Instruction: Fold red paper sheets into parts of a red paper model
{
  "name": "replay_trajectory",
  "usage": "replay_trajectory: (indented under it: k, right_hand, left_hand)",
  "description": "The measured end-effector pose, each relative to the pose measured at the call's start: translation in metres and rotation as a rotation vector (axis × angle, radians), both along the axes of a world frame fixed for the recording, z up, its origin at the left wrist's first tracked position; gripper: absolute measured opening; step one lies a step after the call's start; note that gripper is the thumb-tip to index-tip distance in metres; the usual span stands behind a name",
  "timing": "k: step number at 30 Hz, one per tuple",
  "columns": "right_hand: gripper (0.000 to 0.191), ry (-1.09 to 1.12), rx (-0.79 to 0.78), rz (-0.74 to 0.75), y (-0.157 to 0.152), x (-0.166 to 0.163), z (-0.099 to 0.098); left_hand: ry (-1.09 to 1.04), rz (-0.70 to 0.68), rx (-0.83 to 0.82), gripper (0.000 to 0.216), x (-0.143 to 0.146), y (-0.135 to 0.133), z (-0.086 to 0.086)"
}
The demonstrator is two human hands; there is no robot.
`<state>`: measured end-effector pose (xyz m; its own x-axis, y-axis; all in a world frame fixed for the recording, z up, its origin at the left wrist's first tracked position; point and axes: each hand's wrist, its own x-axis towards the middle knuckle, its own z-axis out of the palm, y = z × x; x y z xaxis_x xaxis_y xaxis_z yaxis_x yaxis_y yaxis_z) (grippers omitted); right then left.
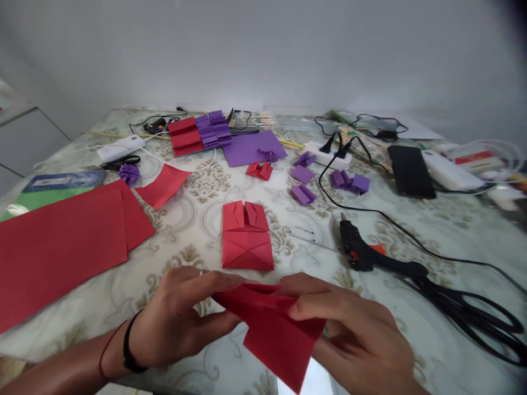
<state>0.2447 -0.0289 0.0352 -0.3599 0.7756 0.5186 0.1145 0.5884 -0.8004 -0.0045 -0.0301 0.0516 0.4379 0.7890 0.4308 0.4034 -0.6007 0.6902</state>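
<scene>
My left hand [181,318] and my right hand [354,334] both pinch a red paper piece [275,334] held just above the table near its front edge. The left fingers grip its upper left corner, while the right thumb and fingers press its top right part. The paper is partly folded and hangs down between the hands. Just beyond it a folded red paper unit [246,236] lies flat on the patterned tablecloth [197,219].
Large red sheets [61,241] lie at the left. A black glue gun [362,253] with its cord and black scissors [473,312] lie at the right. Several folded purple pieces [304,193], a purple sheet [251,147], stacked folded units [200,133], a phone [410,171] and a power strip [329,156] sit farther back.
</scene>
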Motion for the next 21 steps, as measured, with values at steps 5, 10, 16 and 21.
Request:
replay_trajectory:
  k: [5,10,16,21]
  right_hand:
    - [0.031,-0.022,0.073,0.06,0.0011,-0.0016,0.0045]
    - [0.032,0.009,0.055,0.062,-0.0027,-0.0009,0.0019]
    - [0.042,-0.022,0.046,0.081,-0.0009,-0.0008,0.0049]
    - [0.029,-0.095,0.116,0.098,0.0025,0.0004,0.0083]
  left_hand:
    - [0.031,-0.024,0.031,0.025,0.0003,-0.0045,-0.0041]
    - [0.022,-0.031,0.093,0.023,-0.0002,-0.0068,-0.0011]
    - [0.089,-0.001,0.132,0.02,-0.0026,-0.0062,-0.0013]
    - [0.093,-0.037,0.135,0.023,-0.0008,-0.0059,-0.0015]
